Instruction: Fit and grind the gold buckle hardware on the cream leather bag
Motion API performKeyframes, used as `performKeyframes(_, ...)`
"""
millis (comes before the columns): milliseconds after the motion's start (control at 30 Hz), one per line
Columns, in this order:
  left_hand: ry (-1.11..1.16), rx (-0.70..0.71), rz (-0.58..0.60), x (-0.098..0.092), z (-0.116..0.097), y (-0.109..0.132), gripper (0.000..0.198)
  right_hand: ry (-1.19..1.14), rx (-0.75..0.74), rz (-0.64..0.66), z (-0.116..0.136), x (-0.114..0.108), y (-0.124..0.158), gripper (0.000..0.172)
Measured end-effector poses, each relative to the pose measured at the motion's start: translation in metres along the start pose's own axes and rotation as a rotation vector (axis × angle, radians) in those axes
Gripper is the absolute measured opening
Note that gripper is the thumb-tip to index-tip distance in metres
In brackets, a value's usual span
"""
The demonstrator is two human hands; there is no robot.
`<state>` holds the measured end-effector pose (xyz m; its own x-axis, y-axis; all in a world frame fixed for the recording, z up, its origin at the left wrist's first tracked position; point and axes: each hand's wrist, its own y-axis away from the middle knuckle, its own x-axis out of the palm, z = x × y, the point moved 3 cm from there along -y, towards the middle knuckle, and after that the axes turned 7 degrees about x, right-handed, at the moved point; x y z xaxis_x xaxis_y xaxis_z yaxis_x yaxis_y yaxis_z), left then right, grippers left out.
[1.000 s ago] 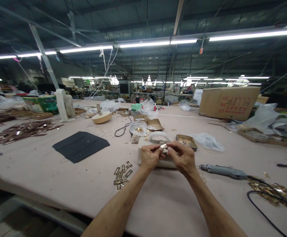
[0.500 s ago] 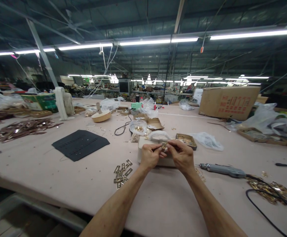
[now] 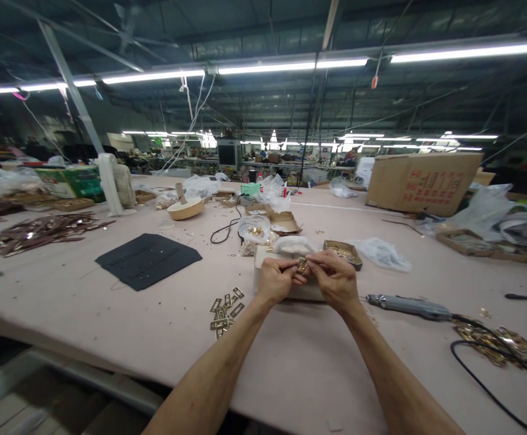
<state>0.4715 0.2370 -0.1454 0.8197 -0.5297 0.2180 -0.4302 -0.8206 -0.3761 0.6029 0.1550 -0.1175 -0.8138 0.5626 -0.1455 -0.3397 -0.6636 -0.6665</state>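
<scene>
My left hand [image 3: 278, 281] and my right hand [image 3: 335, 279] meet over the pink table [image 3: 109, 326], fingertips pinched together on a small gold metal fitting [image 3: 302, 264]. Directly under and behind the hands lies a cream handbag [image 3: 290, 254] with a rounded handle. A cluster of flat gold metal plates [image 3: 225, 308] lies on the table just left of my left forearm. A small open box of gold hardware [image 3: 342, 254] stands right behind my right hand.
A grey electric screwdriver [image 3: 408, 306] with a black cord [image 3: 485, 377] lies to the right, beside a pile of gold parts [image 3: 490, 344]. A black mat [image 3: 148, 260] lies to the left. A cardboard box [image 3: 422, 181], plastic bags and a white fan [image 3: 116, 190] stand farther back.
Both hands stay pinched on the small gold fitting and have turned it slightly between the fingertips. The view has shifted a little; nothing else on the table moved.
</scene>
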Motion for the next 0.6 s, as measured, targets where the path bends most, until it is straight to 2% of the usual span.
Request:
performKeyframes(267,-0.015,0.017,0.033,-0.0038,0.0041,-0.0001,0.028,0.03,-0.016,-0.014,0.0028,0.0061,0.0046,0.012)
performKeyframes(600,-0.001,0.033,0.096,-0.0028,-0.004,0.0017,0.027,0.016,-0.007,-0.03,-0.0011,0.0076,0.0067,0.011)
